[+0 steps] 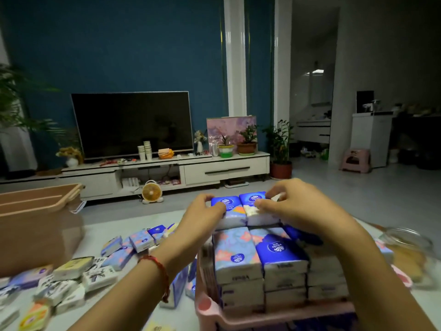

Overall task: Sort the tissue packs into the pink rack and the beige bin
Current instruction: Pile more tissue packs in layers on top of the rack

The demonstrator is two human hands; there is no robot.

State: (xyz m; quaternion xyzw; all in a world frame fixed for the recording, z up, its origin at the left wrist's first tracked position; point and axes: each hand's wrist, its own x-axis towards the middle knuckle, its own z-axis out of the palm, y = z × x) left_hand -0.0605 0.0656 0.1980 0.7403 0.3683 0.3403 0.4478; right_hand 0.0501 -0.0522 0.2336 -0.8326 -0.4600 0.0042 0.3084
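Pale bench (102, 229) fills the lower view, with a pink plastic rack (210, 306) nearest at 5 o'clock. The rack already holds stacked blue floral tissue packs (260, 263), layered several deep in its near rows, so it looks close to full.

At its far row, toward 12 o'clock, both hands work on two more blue packs (231, 206) lying side by side on the stack. The left hand (202, 211) has its fingers curled round the outer end of the left one. The right hand (293, 206) pinches the right one between thumb and fingers. I judge these are being seated, not lifted out.

Plenty is left. Loose tissue packs (140, 240) lie scattered from 7 to 9 o'clock, blue floral ones nearer the rack and white and yellow ones (74, 266) farther out. The tall beige plastic bin (35, 225) stands at 9 o'clock beyond them; its inside is hidden, so its share cannot be told.

Room is tight on the right, where a clear glass jar (408, 244) sits near the right forearm at 3 o'clock. The bench's far edge runs just behind the rack. A reach leftward to the bin crosses the loose packs, so a lifted path seems safer than a sweep. Farther off stand a small round fan (152, 192) on the floor and a dark television (133, 123).
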